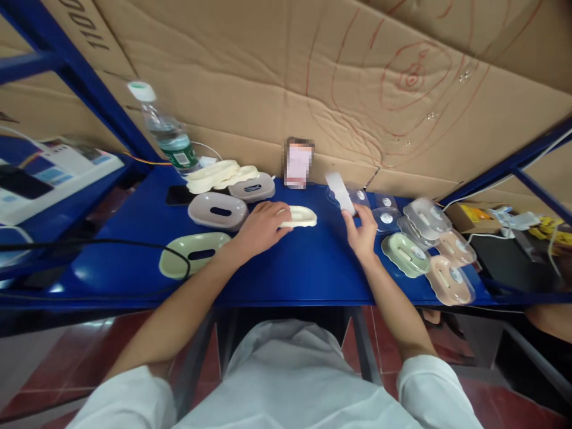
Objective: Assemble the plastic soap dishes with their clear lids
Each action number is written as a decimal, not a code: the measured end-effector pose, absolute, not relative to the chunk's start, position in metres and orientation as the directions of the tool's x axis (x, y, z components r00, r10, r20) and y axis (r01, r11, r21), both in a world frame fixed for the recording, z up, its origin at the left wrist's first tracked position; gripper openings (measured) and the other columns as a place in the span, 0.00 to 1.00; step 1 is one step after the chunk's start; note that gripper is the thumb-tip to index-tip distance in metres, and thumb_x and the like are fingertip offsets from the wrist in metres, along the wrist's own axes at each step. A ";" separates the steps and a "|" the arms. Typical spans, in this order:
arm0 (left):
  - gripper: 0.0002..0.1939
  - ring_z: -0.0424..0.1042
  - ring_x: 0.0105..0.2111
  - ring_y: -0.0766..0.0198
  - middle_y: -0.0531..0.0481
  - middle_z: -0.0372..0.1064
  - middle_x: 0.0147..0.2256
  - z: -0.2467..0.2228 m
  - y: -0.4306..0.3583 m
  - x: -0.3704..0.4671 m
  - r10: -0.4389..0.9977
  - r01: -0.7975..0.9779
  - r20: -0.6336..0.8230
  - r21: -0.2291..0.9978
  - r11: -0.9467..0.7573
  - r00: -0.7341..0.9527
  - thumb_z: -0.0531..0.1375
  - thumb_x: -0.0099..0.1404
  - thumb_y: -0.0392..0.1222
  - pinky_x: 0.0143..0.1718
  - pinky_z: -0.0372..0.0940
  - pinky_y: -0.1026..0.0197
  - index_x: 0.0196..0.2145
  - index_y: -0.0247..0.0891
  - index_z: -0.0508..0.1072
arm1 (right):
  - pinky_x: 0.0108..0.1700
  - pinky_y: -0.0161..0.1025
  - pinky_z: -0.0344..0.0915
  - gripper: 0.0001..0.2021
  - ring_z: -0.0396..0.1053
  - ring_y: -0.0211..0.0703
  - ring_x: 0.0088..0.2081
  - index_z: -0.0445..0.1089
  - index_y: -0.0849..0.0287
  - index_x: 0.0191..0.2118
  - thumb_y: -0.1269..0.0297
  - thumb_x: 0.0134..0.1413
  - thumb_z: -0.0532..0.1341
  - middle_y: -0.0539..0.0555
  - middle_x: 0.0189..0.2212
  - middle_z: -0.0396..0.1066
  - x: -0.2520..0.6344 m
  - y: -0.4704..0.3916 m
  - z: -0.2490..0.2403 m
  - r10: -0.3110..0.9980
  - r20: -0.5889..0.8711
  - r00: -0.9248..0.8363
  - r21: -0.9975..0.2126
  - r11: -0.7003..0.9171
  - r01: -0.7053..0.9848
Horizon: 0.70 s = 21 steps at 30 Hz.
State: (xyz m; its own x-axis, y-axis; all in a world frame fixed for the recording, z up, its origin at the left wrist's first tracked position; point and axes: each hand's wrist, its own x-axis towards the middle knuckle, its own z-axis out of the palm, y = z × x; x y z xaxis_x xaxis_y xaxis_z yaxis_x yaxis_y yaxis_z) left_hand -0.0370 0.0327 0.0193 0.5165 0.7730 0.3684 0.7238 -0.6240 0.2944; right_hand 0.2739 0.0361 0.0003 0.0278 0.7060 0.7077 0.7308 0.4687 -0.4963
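My left hand (pixel 266 223) has its fingers curled over the left end of a small cream soap dish (pixel 308 215) on the blue table; the hand hides that end. Between thumb and fingers of my right hand (pixel 363 231) is a flat white strip (pixel 342 193), raised at a slant and slightly blurred. Beside my left hand lie a grey oval dish (pixel 201 208) with a slot, another grey dish (pixel 263 189) and a green slotted dish (pixel 172 256). Stacked cream dishes (pixel 214 174) lie behind them.
Transparent lids (pixel 388 208) with round labels lie right of my right hand. Further right are a finished-looking green dish (pixel 407 256) and peach dishes (pixel 451 289). A water bottle (pixel 174 143) stands back left; a pixelated phone-like object (pixel 298 164) leans on the cardboard wall (pixel 232 71).
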 end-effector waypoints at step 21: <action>0.25 0.56 0.75 0.41 0.39 0.55 0.76 -0.008 0.032 -0.024 0.759 0.721 0.174 0.241 -0.650 0.627 0.64 0.75 0.47 0.73 0.59 0.40 0.67 0.44 0.74 | 0.64 0.56 0.61 0.18 0.72 0.58 0.61 0.76 0.55 0.59 0.51 0.73 0.64 0.62 0.56 0.79 0.248 0.017 -0.004 0.660 0.329 -0.676 -0.111 0.738 0.666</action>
State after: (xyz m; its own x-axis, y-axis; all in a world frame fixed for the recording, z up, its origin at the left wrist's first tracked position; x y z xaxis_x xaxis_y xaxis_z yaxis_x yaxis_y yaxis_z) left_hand -0.0238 0.0320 -0.0075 0.6268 0.7595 0.1739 0.7208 -0.6500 0.2405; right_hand 0.2480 0.0174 -0.0038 -0.6760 0.6596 0.3286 0.6658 0.7378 -0.1114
